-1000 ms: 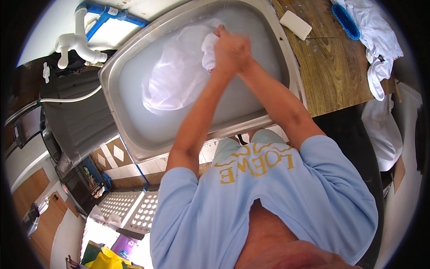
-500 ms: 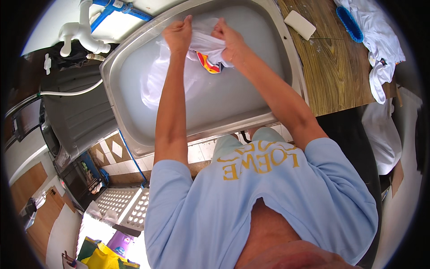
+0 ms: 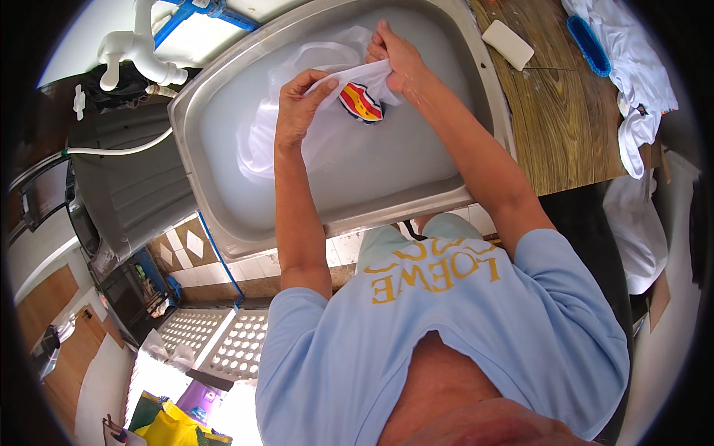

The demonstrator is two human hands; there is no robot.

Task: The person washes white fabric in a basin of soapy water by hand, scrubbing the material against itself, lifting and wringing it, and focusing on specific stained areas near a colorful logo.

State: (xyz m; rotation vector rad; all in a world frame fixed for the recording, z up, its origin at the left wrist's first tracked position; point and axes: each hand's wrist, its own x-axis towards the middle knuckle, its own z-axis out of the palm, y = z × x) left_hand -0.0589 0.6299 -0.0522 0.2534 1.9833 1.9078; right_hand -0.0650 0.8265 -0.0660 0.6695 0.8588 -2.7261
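A wet white garment (image 3: 260, 141) with a red, yellow and black printed emblem lies partly in cloudy water in a metal sink (image 3: 223, 241). My left hand (image 3: 301, 104) pinches one part of its cloth between thumb and fingers, left of the emblem. To the right, my right hand (image 3: 396, 59) is closed on another part, with its thumb pointing up. Between both hands a strip of the fabric is stretched above the water, and the emblem hangs just below it. The rest of the garment spreads toward the sink's left side.
Right of the sink, a wood-patterned counter (image 3: 550, 134) holds a pale soap bar (image 3: 508, 44), a blue brush (image 3: 587, 46) and white clothes (image 3: 639, 82). A white faucet (image 3: 137, 56) stands at the upper left, above a dark ribbed plastic surface (image 3: 134, 186) and a white hose (image 3: 119, 154).
My left hand has moved down and opened its grip into a pinch nearer the emblem. My right hand has shifted slightly right and up. The emblem now shows more fully.
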